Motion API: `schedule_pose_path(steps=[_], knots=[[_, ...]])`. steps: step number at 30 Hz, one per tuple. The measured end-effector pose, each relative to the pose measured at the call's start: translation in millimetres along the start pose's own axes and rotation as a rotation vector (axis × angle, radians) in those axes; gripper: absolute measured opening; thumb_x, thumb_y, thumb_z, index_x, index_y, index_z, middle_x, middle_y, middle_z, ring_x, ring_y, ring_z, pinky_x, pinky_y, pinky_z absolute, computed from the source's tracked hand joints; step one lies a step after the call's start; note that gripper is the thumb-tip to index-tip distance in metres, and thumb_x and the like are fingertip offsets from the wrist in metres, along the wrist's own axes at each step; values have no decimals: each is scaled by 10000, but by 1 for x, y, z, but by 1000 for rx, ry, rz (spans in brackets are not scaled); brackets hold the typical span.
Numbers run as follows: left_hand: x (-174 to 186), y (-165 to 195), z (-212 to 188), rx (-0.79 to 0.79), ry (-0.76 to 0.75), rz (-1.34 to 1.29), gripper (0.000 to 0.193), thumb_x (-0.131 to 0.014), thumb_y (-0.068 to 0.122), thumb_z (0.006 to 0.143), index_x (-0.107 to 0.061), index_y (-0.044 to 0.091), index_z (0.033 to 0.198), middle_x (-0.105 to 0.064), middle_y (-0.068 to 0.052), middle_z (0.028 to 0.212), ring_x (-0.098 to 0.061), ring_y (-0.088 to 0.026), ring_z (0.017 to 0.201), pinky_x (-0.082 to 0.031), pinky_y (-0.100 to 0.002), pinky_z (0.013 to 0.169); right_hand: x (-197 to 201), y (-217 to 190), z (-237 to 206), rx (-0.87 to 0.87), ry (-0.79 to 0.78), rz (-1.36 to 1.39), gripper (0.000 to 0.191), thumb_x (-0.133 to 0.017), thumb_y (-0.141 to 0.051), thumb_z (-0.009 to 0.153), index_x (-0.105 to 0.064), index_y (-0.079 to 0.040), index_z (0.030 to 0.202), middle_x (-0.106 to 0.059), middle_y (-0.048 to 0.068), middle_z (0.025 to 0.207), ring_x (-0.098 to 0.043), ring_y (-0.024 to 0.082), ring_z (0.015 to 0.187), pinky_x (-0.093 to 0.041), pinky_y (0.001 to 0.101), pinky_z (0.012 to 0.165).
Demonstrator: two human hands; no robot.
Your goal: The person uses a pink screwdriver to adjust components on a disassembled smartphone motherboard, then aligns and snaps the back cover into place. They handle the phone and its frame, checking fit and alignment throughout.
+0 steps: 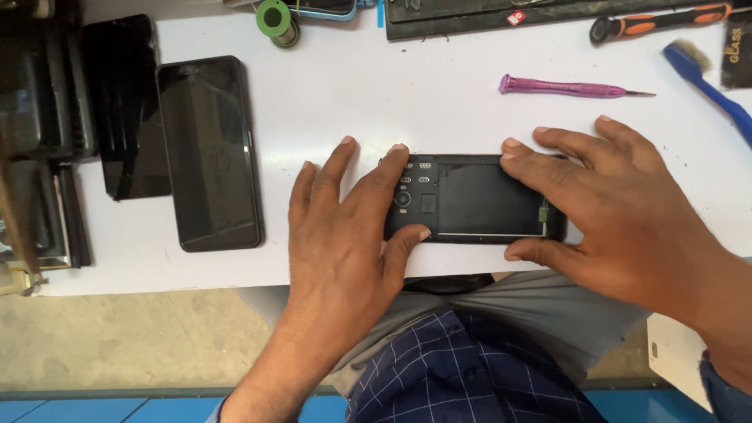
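Note:
An opened black phone [470, 200] lies flat near the front edge of the white table [376, 94], its inner frame and camera parts showing. My left hand [345, 227] rests on its left end, fingers spread over the top and thumb at the lower edge. My right hand [603, 207] covers the right end, fingers across the upper edge and thumb under the lower edge. Both hands press or hold the phone between them.
Two black phone screens [211, 153] [125, 106] lie at the left. A purple screwdriver [568, 86], a blue brush [705, 70] and an orange-handled screwdriver [658, 19] lie at the back right. A green tape roll [276, 19] sits at the back.

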State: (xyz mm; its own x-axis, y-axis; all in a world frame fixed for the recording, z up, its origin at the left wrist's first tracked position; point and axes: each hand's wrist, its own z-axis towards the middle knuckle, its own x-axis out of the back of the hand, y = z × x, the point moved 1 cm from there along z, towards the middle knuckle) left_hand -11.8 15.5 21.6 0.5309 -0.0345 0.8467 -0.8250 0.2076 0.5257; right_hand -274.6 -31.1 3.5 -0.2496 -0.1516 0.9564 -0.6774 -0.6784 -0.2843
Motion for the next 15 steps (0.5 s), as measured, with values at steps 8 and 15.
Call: schedule_pose_path(steps=[8, 15], knots=[[6, 0, 1, -64, -20, 6, 681, -785, 267, 875, -505, 44, 1455, -647, -147, 1350, -406, -436, 1444, -247, -609, 1196, 4, -8, -3, -29, 20, 143, 839, -735, -524, 727, -543, -71, 1407, -583, 89, 1447, -445, 313, 1435, -303, 576, 1184], [8, -8, -7, -27, 53, -187, 841, -831, 284, 850, -402, 1, 1516, -468, -241, 1542, -361, -438, 1502, -333, -556, 1207, 2, -7, -15, -2, 103, 105, 913, -723, -562, 746, -521, -3, 1439, -510, 183, 1523, -443, 345, 1441, -313, 562, 1195]])
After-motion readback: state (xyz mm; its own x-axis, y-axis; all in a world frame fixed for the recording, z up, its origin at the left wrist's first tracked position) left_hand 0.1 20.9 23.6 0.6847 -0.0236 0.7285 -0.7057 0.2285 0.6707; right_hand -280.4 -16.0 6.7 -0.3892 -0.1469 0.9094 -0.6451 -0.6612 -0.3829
